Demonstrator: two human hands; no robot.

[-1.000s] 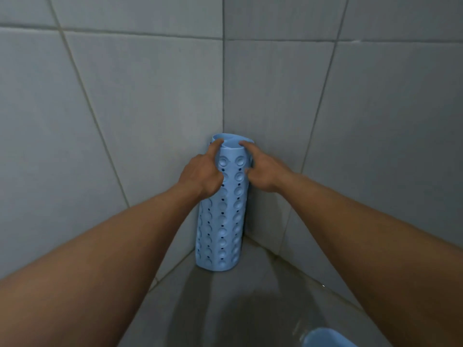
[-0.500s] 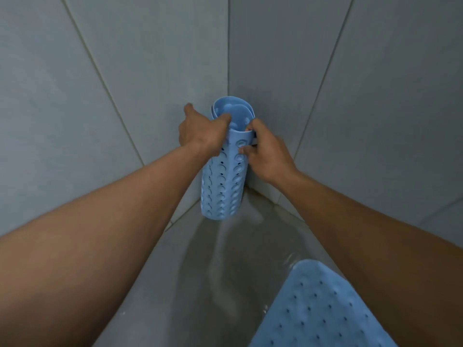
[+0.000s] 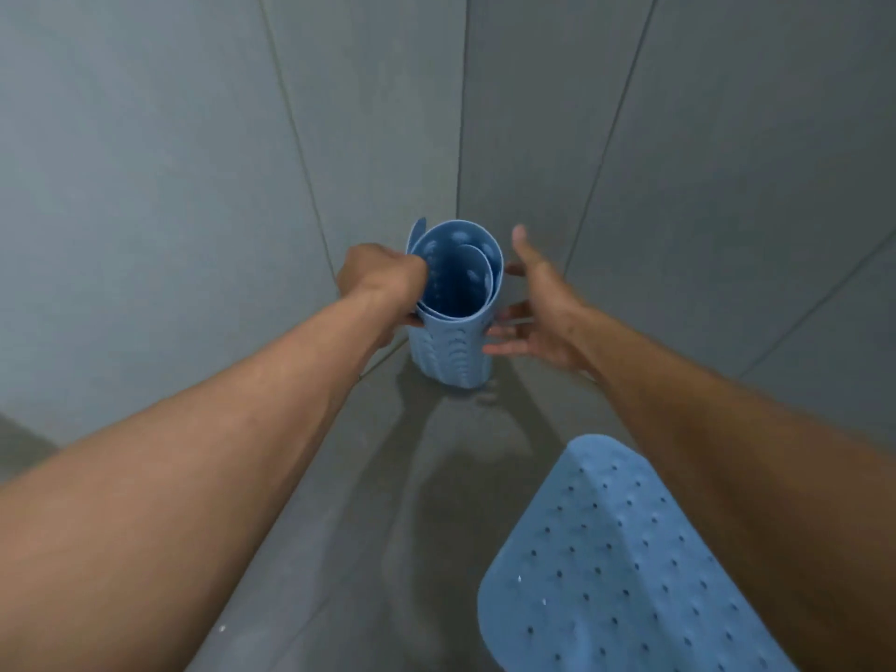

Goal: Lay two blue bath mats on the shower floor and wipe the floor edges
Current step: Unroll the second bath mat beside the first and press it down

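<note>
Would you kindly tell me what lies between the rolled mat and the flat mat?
Only bare grey floor, seemingly wet, lies between the rolled mat and the flat mat, as the head view shows.

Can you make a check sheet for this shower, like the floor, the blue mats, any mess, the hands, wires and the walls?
Surface: grey shower floor, shiny, looks wet.
Job's things: rolled mat upright in the corner, unclear whether its base touches the floor; flat mat lying on the floor at lower right.
Clutter: only tiny white specks on the floor, too small to tell.
Hands: left hand grips the rolled mat's top rim; right hand open, fingers spread beside the rolled mat.
Cables: nothing seen.
Surroundings: grey tiled walls meeting in a corner.
</note>
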